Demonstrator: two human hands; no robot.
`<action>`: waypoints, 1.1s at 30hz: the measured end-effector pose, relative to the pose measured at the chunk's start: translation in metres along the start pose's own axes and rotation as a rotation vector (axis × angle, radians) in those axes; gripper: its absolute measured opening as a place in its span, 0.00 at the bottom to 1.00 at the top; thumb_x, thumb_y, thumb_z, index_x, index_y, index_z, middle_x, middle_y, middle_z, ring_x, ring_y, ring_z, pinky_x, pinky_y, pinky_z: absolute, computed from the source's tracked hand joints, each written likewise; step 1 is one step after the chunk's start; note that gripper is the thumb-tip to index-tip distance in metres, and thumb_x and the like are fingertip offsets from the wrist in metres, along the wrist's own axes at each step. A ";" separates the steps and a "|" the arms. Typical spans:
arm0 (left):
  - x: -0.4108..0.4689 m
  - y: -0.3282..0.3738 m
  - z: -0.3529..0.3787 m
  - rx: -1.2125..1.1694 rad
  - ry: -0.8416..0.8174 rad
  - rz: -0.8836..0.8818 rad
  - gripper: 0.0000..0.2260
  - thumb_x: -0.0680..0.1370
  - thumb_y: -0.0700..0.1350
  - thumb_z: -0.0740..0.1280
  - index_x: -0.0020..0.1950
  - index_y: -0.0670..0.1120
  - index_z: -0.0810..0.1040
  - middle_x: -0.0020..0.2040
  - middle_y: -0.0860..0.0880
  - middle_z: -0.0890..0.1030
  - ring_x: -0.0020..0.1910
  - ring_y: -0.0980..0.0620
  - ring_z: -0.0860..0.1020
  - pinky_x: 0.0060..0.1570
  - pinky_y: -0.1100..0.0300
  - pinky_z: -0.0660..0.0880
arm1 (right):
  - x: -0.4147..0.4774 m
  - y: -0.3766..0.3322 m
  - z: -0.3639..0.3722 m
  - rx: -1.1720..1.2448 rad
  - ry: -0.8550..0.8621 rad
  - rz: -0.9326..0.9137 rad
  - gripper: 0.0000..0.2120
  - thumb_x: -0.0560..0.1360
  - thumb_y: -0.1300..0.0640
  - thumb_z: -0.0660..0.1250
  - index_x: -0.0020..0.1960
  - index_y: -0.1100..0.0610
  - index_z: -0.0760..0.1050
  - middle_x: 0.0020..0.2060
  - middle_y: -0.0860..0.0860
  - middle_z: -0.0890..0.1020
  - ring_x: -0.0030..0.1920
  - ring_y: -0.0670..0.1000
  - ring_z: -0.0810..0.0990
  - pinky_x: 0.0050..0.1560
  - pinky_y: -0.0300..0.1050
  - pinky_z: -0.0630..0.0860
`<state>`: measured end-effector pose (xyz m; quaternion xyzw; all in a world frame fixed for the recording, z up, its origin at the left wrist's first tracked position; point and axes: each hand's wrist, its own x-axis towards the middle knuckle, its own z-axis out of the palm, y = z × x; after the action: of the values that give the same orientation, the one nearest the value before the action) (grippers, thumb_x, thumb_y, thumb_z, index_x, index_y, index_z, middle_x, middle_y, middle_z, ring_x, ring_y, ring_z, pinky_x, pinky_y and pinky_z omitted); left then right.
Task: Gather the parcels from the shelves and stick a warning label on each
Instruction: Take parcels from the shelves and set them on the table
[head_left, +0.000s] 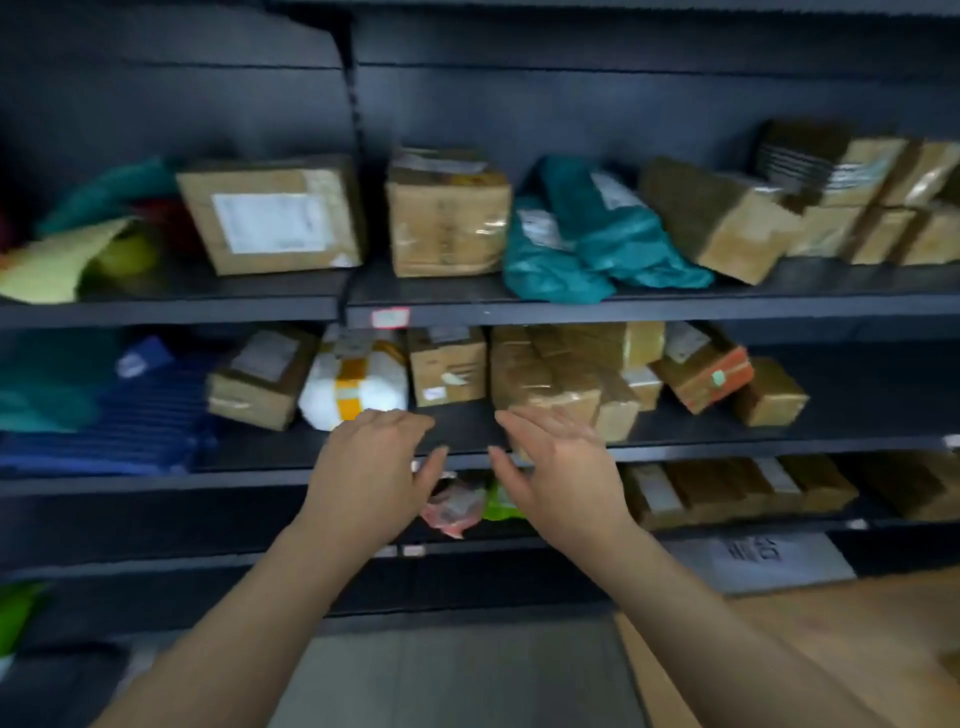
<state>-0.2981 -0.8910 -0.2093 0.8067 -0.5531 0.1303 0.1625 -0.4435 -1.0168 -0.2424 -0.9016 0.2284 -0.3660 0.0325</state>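
A dark shelving unit (675, 306) fills the far side of the view, with parcels on its boards. A wooden surface (831, 649) lies near on the right. On the upper board stand a large labelled carton (270, 215), a squat taped carton (447, 223) and teal mailing bags (587, 239). A row of brown boxes (852, 208) runs off to the right. On the middle board, from the left, lie a blue bag (145, 415), a tilted small box (257, 379), a white parcel (353, 387) bound with orange tape, an upright cardboard box (447, 371) and a tape-wrapped brown parcel (561, 384). Both arms reach to this board. The left hand (371, 467) hovers palm down with fingers loosely spread and grasping nothing. Its fingertips (400, 418) are just below the white parcel, and whether they touch it cannot be told. The right hand (558, 467) is likewise released, fingers straight and angled to the left. Its fingertips (519, 421) overlap the near left corner of the brown parcel, contact unclear. The cardboard box stands farther back, in line with the gap between the two hands and apart from both. On the board below, a pink packet (452, 506) and a green packet (498, 504) show between the wrists.
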 end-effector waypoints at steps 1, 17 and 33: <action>-0.013 -0.025 -0.013 0.026 0.008 -0.042 0.10 0.70 0.48 0.74 0.48 0.45 0.83 0.41 0.48 0.84 0.40 0.45 0.80 0.37 0.55 0.76 | 0.011 -0.026 0.014 0.037 -0.002 -0.034 0.14 0.71 0.52 0.68 0.53 0.58 0.82 0.48 0.52 0.85 0.48 0.51 0.83 0.56 0.48 0.78; -0.220 -0.305 -0.202 0.416 0.205 -0.844 0.11 0.74 0.51 0.70 0.52 0.46 0.83 0.46 0.48 0.84 0.45 0.43 0.81 0.42 0.52 0.78 | 0.137 -0.423 0.171 0.636 -0.110 -0.652 0.17 0.74 0.50 0.62 0.54 0.58 0.81 0.48 0.50 0.85 0.47 0.50 0.82 0.58 0.49 0.76; -0.402 -0.403 -0.345 0.759 0.331 -1.533 0.19 0.79 0.57 0.60 0.66 0.52 0.74 0.62 0.53 0.78 0.61 0.50 0.74 0.57 0.54 0.72 | 0.147 -0.757 0.200 1.038 -0.259 -1.135 0.15 0.75 0.53 0.68 0.59 0.57 0.80 0.54 0.50 0.84 0.55 0.52 0.81 0.62 0.50 0.73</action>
<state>-0.0738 -0.2741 -0.0988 0.9270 0.2538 0.2761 0.0041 0.0775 -0.4257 -0.1229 -0.7854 -0.4740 -0.2785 0.2843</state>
